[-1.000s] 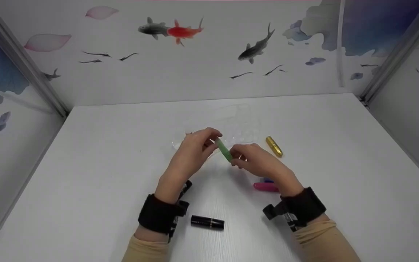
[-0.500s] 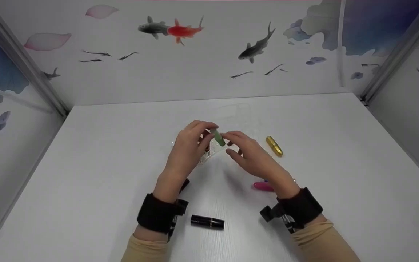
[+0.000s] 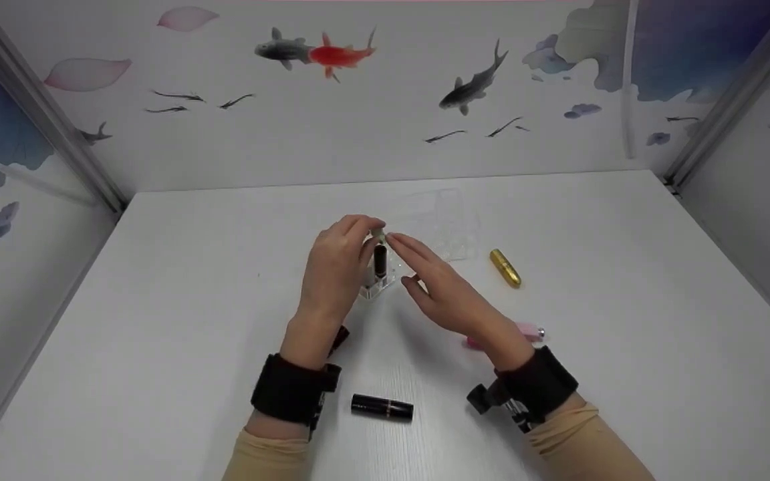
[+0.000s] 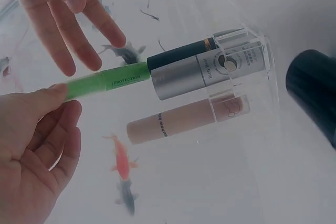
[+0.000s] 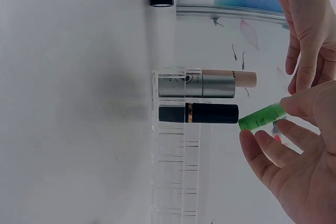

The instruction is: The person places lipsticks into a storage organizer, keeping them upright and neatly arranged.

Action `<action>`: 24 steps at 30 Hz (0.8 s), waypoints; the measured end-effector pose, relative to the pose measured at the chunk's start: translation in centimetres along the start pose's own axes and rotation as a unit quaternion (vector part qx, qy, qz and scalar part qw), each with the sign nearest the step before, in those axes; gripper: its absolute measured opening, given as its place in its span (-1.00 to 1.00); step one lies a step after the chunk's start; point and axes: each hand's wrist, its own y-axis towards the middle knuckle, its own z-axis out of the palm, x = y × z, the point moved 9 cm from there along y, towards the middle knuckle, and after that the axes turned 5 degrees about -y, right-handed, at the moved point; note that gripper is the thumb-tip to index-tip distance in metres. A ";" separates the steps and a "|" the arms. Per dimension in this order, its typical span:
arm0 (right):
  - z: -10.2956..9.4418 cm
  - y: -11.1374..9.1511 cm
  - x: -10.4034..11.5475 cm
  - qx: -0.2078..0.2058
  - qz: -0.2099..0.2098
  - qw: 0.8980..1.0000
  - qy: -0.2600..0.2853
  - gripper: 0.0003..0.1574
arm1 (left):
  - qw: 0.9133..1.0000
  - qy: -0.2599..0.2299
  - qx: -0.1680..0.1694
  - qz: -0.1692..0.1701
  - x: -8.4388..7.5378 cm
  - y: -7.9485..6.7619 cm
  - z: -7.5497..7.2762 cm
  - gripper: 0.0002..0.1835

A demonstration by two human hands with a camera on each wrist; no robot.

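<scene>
My left hand [image 3: 335,270] pinches one end of a green lip balm [image 4: 107,81] between thumb and fingers, above a clear plastic organizer [image 5: 176,177]. The balm's free end points at the top of an upright black lipstick [image 5: 212,113] with a gold band; whether they touch I cannot tell. Next to that lipstick, a silver tube [image 4: 181,78] and a beige tube [image 4: 173,121] stand in the organizer's compartments. My right hand [image 3: 448,290], fingers extended, is close beside the balm without gripping it. In the head view my left fingers cover most of the balm.
A gold tube [image 3: 505,268] lies right of the organizer. Pink tubes [image 3: 531,331] lie partly under my right forearm. Nearer me lies a black lipstick [image 3: 382,408], and another black tube [image 3: 339,339] shows by my left wrist. Patterned walls [image 3: 385,153] enclose the table.
Both hands held the green lip balm a second ago; the right has let go. The hands moved left and farther from me, and the balm turned more upright over the organizer.
</scene>
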 end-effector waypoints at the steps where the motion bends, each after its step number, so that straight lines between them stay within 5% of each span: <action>1: 0.2 0.1 -0.1 0.002 0.000 1.000 0.002 -0.24 | 1.000 0.013 -0.007 0.003 0.1 0.0 0.0 -0.82; 8: 1.5 0.6 -0.2 0.015 0.011 1.000 0.025 -0.25 | 0.998 0.057 -0.018 0.000 0.7 0.0 0.1 -0.81; 17: 1.7 1.3 0.5 -0.010 -0.004 1.000 0.029 -0.24 | 0.997 0.069 -0.024 -0.019 1.4 0.0 0.3 -0.84; 24: 2.6 1.7 0.0 0.012 0.023 0.998 0.051 -0.25 | 0.997 0.076 -0.014 -0.030 2.1 -0.3 1.2 -0.83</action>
